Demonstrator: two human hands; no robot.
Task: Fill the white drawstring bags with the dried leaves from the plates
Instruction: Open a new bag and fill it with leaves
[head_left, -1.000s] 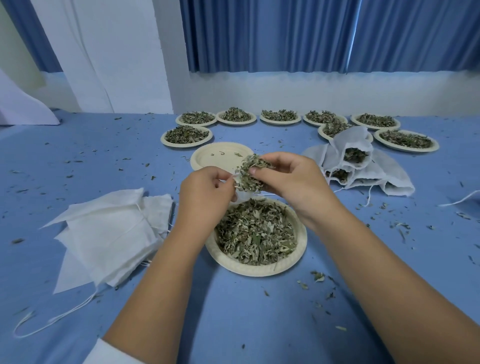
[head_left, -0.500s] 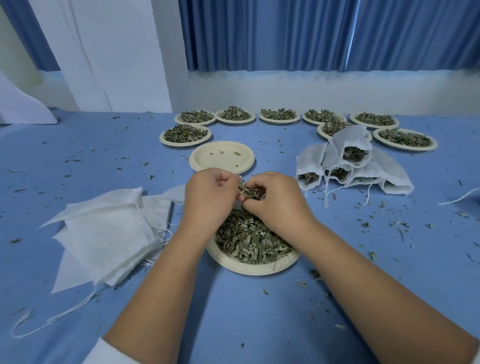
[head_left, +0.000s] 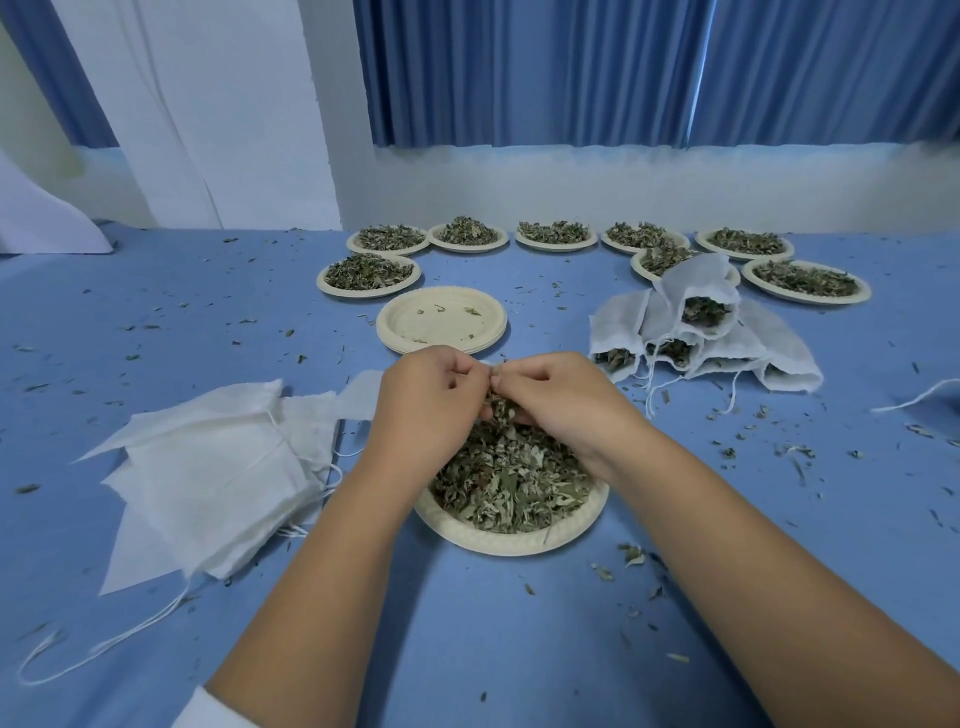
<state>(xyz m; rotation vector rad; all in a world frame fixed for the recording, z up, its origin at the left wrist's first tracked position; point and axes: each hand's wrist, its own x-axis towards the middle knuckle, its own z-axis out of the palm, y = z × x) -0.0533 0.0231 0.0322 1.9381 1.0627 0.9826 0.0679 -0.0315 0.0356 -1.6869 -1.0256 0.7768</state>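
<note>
Left hand (head_left: 431, 397) and right hand (head_left: 558, 402), curled together, pinch dried leaves (head_left: 500, 409) above the near plate (head_left: 519, 543).

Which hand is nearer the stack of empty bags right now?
Left. The left hand is just right of the empty bags; the right hand sits beyond it, nearer the filled bags.

Both forearms bare, just white sleeve (head_left: 208, 714) edge on L arm (head_left: 322, 571); R arm (head_left: 753, 545) uncovered.
</note>
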